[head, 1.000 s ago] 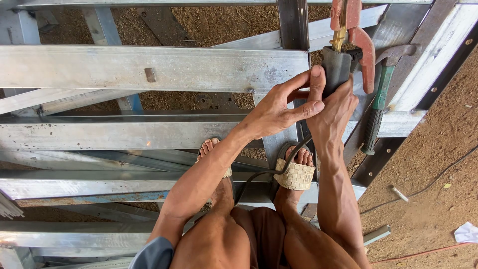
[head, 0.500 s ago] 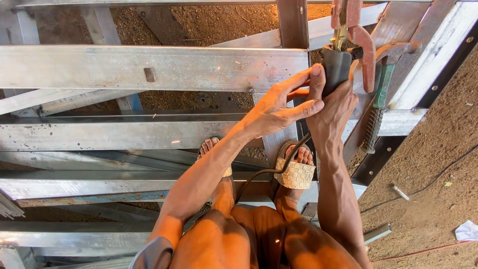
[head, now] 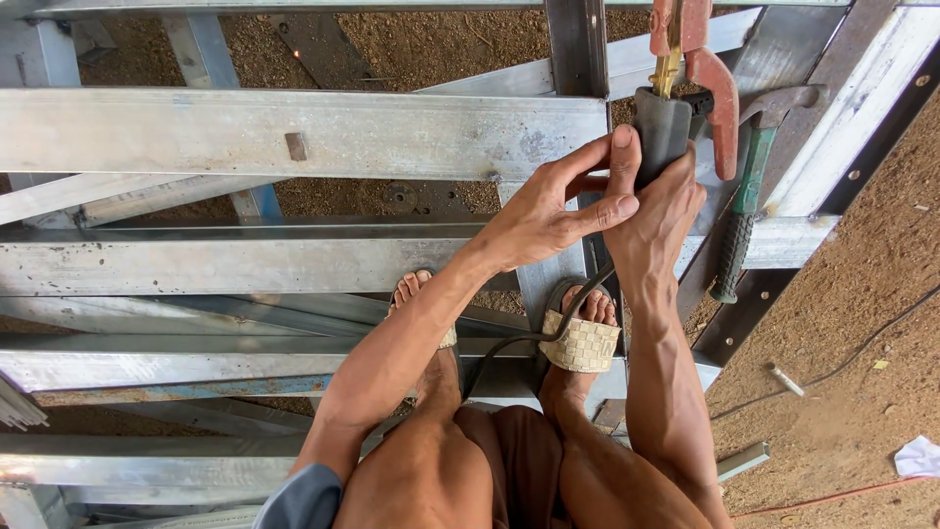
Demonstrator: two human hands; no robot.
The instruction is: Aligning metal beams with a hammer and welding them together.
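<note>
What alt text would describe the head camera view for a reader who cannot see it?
Both hands, left hand and right hand, grip a dark-handled welding electrode holder above a frame of grey metal beams. A green-handled hammer lies nearby; sandalled feet stand on the beams.

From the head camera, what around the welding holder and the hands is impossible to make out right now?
- Head view: top of the red welding holder and any rod in it, cut off by the top edge.
- Right hand: its fingers are behind the holder's black handle.
- Left hand: its palm side is turned away.
- Black cable: its lower end is hidden behind the legs.
- Hammer: its head is partly behind the holder.
</note>
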